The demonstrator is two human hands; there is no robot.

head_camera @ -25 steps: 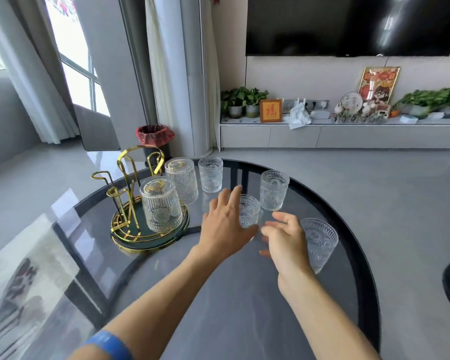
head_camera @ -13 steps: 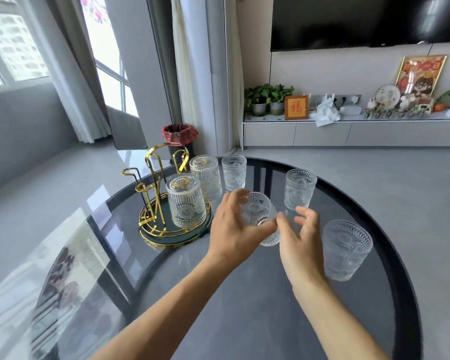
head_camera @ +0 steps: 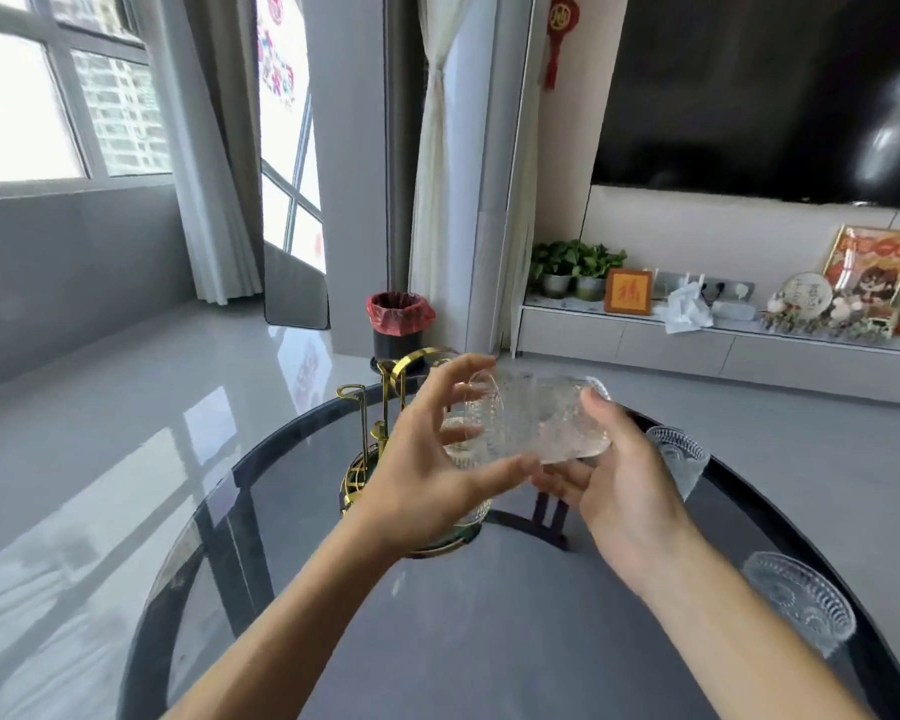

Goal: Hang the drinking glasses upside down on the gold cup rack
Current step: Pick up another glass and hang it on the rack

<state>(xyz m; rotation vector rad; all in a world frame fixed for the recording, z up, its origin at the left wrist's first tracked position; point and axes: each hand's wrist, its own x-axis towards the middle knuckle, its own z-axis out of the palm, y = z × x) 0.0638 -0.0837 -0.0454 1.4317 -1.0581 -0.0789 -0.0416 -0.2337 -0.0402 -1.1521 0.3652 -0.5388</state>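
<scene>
A clear embossed drinking glass (head_camera: pixel 528 418) lies on its side in the air above the table, held between both hands. My left hand (head_camera: pixel 427 470) grips its mouth end with fingers spread around the rim. My right hand (head_camera: pixel 619 485) cups its base end from below. The gold cup rack (head_camera: pixel 380 407) on its round green-and-gold tray stands just behind my left hand, mostly hidden; the glasses hung on it are barely visible. Two more glasses stand upright on the table, one (head_camera: pixel 679 457) right of my right hand and one (head_camera: pixel 801 602) near the right edge.
The round dark glass table (head_camera: pixel 437 641) has a black rim. Behind it stand a black bin with a red liner (head_camera: pixel 398 324), curtains, a low TV cabinet (head_camera: pixel 697 345) with plants and ornaments, and a wall TV.
Both hands closed on the glass, lifted it off the table and tipped it onto its side. The camera has tilted up and swung left, and the other standing glasses moved out of sight behind the hands.
</scene>
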